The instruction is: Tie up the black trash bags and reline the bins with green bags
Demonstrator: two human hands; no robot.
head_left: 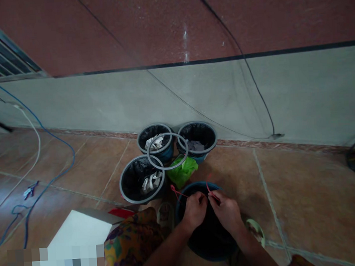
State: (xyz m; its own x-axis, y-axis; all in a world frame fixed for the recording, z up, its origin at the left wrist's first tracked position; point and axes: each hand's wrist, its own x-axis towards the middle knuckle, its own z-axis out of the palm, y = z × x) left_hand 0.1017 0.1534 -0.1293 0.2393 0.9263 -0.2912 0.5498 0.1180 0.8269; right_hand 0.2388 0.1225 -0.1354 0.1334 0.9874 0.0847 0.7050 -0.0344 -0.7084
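Note:
My left hand (196,209) and my right hand (226,209) are close together above a dark blue bin (182,207) whose inside is black. The fingers of both are closed in a pinch. A thin red string (209,187) sticks up from my right fingers, and another length of red string (175,191) runs from the bin's left rim to my left fingers. Whether the two lengths join is hidden by my hands. Beyond the bin's far rim, a crumpled bright green plastic bag (182,172) lies between the bins.
Bins with black liners hold crumpled paper: left front (130,196), left back (142,141), and right back (212,141) against the wall. A loose grey ring (148,153) lies across them. A white box (81,227), blue cable (61,172) and keys (30,191) are left.

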